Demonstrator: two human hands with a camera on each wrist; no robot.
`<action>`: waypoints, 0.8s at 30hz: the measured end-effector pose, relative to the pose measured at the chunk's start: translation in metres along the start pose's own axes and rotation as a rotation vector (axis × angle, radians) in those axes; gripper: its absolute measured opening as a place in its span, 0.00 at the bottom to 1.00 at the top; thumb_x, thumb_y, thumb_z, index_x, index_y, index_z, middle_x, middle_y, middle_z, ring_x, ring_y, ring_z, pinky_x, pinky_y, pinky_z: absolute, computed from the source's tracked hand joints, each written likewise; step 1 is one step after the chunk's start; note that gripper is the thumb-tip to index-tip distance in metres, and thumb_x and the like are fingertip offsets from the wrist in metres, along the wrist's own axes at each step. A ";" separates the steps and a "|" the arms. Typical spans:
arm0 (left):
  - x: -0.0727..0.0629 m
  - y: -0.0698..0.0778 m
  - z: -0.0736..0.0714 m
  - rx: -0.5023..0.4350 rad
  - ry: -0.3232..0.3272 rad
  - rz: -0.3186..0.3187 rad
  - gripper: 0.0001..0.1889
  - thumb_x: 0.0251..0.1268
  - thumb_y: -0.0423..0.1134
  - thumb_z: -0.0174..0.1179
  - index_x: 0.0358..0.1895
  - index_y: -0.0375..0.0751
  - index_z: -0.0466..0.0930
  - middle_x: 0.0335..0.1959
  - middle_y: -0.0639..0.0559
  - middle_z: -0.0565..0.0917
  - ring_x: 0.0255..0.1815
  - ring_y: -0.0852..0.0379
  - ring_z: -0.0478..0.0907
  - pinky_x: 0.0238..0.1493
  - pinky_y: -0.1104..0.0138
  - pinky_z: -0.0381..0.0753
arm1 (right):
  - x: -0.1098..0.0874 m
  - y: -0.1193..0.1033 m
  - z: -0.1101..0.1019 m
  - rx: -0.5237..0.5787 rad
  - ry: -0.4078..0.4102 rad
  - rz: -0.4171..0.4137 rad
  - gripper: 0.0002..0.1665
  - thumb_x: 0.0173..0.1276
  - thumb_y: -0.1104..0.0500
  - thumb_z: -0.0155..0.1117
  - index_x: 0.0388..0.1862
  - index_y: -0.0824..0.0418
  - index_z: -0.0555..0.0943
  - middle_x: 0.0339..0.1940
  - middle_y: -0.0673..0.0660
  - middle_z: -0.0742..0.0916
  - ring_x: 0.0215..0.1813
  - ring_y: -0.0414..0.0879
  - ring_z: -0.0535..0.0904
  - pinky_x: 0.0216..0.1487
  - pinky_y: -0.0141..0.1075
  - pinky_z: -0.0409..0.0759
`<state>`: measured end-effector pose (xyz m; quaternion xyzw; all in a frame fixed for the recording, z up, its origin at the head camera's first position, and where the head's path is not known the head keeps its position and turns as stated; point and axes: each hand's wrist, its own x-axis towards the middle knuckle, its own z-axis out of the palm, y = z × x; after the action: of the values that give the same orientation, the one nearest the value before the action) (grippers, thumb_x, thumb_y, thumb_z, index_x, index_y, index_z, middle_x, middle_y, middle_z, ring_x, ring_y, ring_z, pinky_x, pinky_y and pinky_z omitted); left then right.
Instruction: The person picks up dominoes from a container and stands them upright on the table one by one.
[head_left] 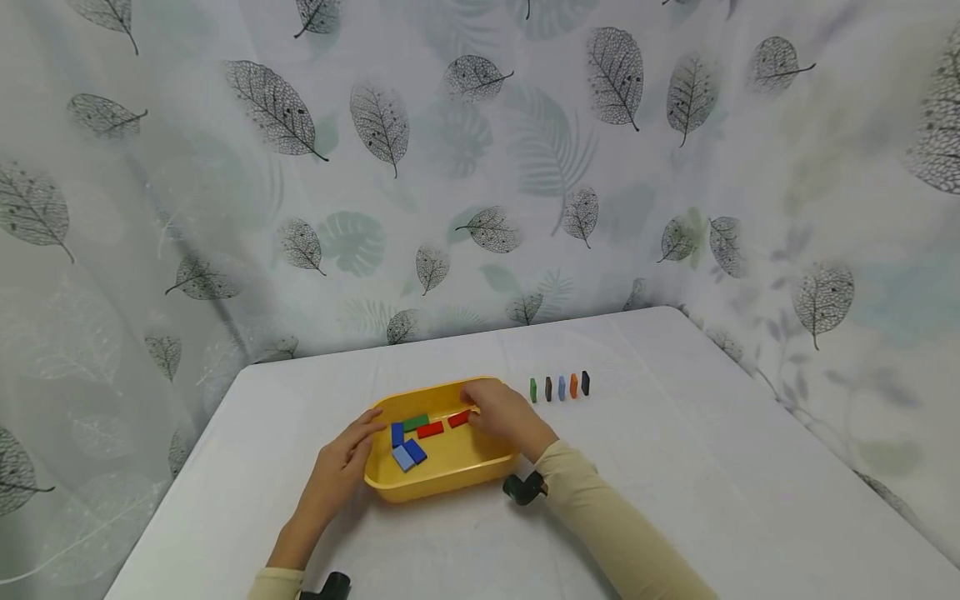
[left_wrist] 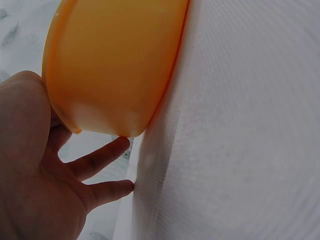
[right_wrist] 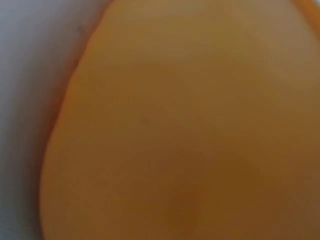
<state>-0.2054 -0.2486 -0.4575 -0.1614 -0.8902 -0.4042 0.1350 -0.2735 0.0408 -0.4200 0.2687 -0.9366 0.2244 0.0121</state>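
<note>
Light sleeves (head_left: pixel 622 537) are worn just behind both hands. By the left hand (head_left: pixel 341 458), with its fingers straight and spread, the near end of a yellow tub (head_left: pixel 442 487) is touched. Right of that hand, dark blue blocks (head_left: pixel 415 451), a light blue block (head_left: pixel 402 457), a green block (head_left: pixel 416 423) and red blocks (head_left: pixel 431 430) are held in the tub. One red block is touched or nearly touched by the right hand (head_left: pixel 504 410); whether it is pinched cannot be told. Beyond that hand, to its right, five standing blocks (head_left: pixel 561 388) are lined up on the white table (head_left: pixel 675 483).
</note>
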 end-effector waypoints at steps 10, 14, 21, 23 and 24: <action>0.000 -0.001 0.001 0.001 -0.003 -0.005 0.16 0.83 0.31 0.49 0.63 0.37 0.83 0.75 0.51 0.73 0.77 0.46 0.65 0.71 0.55 0.66 | -0.002 0.003 0.016 -0.302 0.007 0.007 0.05 0.72 0.64 0.68 0.44 0.57 0.83 0.32 0.50 0.83 0.36 0.45 0.78 0.41 0.36 0.84; 0.001 -0.002 0.001 0.002 -0.004 -0.005 0.16 0.83 0.31 0.49 0.63 0.38 0.83 0.75 0.51 0.73 0.77 0.46 0.65 0.71 0.55 0.66 | -0.004 0.003 0.018 -0.406 0.032 -0.045 0.04 0.72 0.64 0.69 0.42 0.56 0.82 0.31 0.50 0.83 0.36 0.46 0.79 0.38 0.35 0.84; 0.000 -0.002 0.001 -0.002 0.000 0.001 0.16 0.82 0.30 0.49 0.63 0.36 0.83 0.75 0.50 0.73 0.77 0.45 0.65 0.71 0.54 0.67 | -0.007 0.001 0.016 -0.398 0.012 -0.049 0.06 0.71 0.64 0.69 0.42 0.56 0.82 0.32 0.50 0.83 0.37 0.46 0.79 0.38 0.35 0.84; 0.000 -0.002 0.001 -0.005 0.001 0.004 0.16 0.82 0.30 0.49 0.63 0.36 0.83 0.75 0.50 0.73 0.77 0.45 0.65 0.71 0.55 0.67 | -0.007 0.001 0.016 -0.405 0.021 -0.048 0.05 0.71 0.65 0.68 0.41 0.57 0.82 0.31 0.51 0.83 0.36 0.45 0.79 0.36 0.35 0.83; 0.000 -0.002 0.001 -0.006 0.001 0.004 0.16 0.82 0.30 0.49 0.63 0.36 0.83 0.75 0.50 0.73 0.77 0.45 0.65 0.71 0.55 0.66 | -0.008 0.001 0.016 -0.413 0.030 -0.050 0.04 0.71 0.65 0.68 0.41 0.57 0.82 0.30 0.51 0.82 0.35 0.45 0.79 0.36 0.35 0.83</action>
<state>-0.2068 -0.2492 -0.4595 -0.1635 -0.8885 -0.4066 0.1359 -0.2658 0.0384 -0.4363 0.2805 -0.9554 0.0311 0.0864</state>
